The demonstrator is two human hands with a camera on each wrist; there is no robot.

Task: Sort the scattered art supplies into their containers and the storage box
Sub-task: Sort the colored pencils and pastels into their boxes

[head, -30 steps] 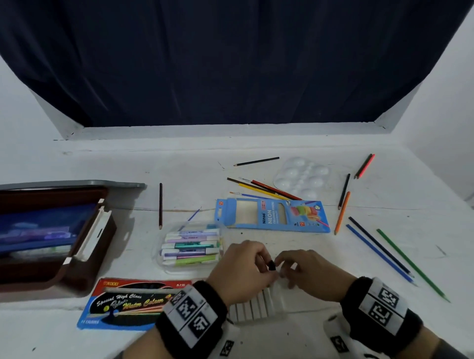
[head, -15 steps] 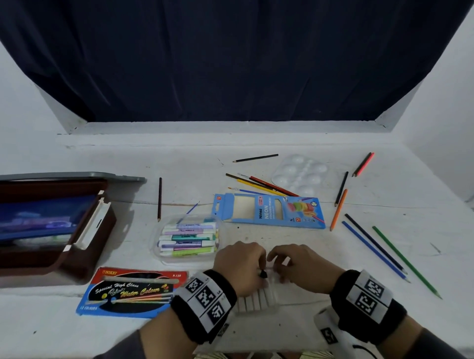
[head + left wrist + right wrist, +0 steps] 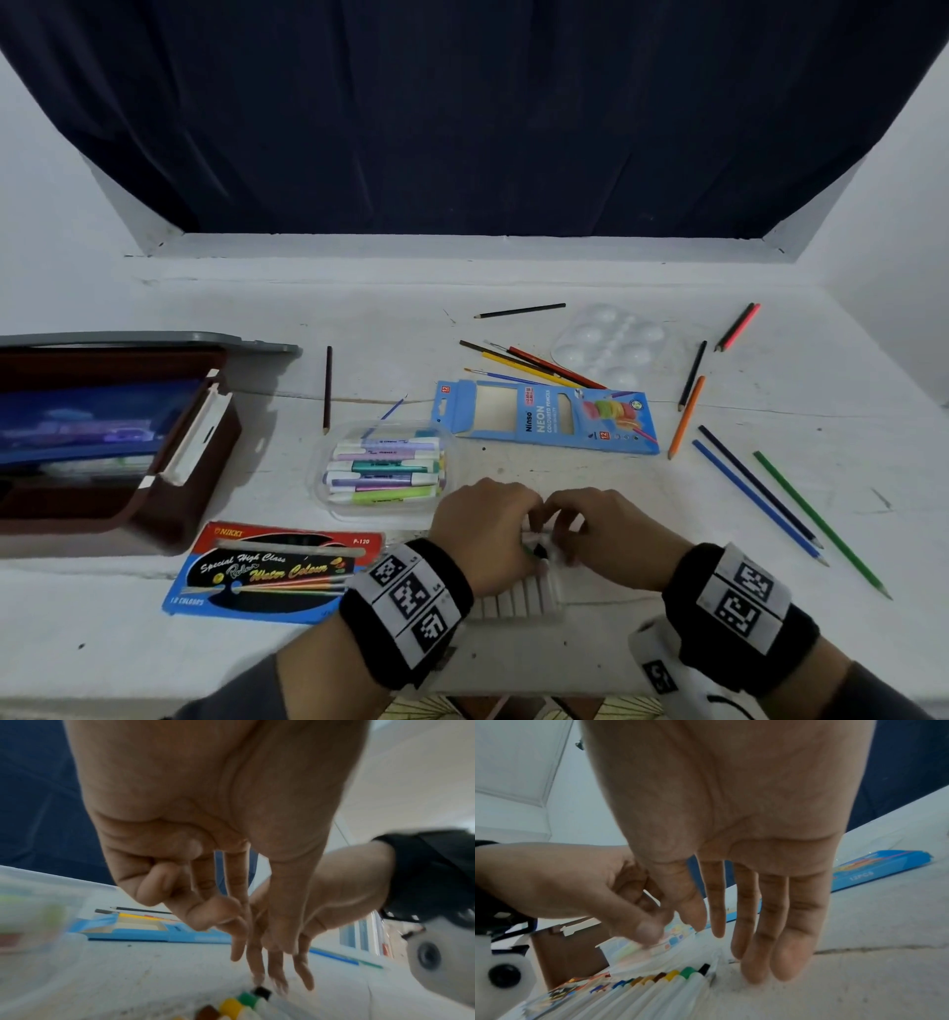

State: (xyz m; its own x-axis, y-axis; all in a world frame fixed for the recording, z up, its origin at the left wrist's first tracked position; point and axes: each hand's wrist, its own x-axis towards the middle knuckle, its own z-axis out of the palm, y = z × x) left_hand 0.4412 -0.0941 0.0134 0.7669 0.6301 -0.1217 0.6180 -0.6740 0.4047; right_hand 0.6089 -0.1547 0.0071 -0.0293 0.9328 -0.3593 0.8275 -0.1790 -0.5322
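Observation:
A clear tray of white paint tubes with coloured caps lies at the table's front edge. The tubes sit in a row, and a black-capped tube is at the row's right end. My left hand is over the tray's far end; its thumb and fingers pinch the tray's clear plastic cover. My right hand is beside it with its fingers straight, pointing down at the table next to the black cap and holding nothing.
An open brown storage box stands at the left. A clear case of highlighters and a watercolour card pack lie left of my hands. Behind are a blue pencil box and a clear palette. Several loose pencils are scattered at the right.
The black-capped tube between my hands has dropped a little to the end of the row. Both hands stay close together over the tray.

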